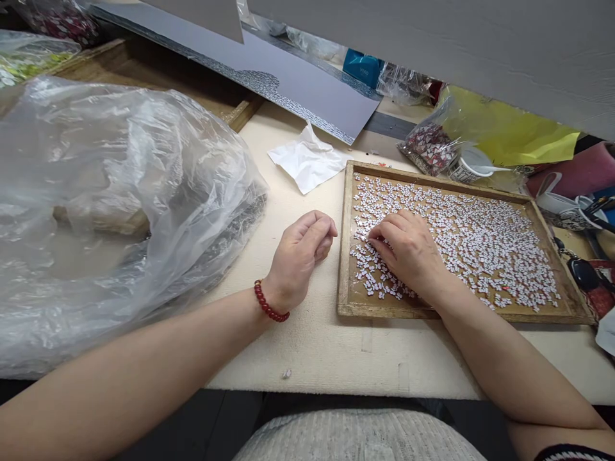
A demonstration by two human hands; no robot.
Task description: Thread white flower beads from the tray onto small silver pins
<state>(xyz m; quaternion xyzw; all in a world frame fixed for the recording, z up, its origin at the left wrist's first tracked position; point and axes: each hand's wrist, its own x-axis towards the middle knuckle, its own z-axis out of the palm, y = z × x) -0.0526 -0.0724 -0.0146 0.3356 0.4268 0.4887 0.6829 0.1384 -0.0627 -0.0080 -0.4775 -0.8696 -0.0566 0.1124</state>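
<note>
A shallow wooden tray (342,282) lies on the right side of the table, spread with many small white bow- or flower-like pieces (500,246) that carry tiny dark and reddish marks. Over the tray's left part is my right hand (408,246), its thumb and fingertips pinched together down among the pieces. Whatever is between those fingertips is too small to make out. My left hand (303,256), with a red bead bracelet (269,304) at the wrist, is curled closed just left of the tray, above the table. Its inside is hidden, so any contents cannot be seen.
Crumpled clear plastic (202,160) covers the left side. Behind lie a white tissue (310,157), a grey-silver board (307,83), a bag of red and white pieces (430,147) and a white cup (471,163). One small piece (287,374) rests near the front edge.
</note>
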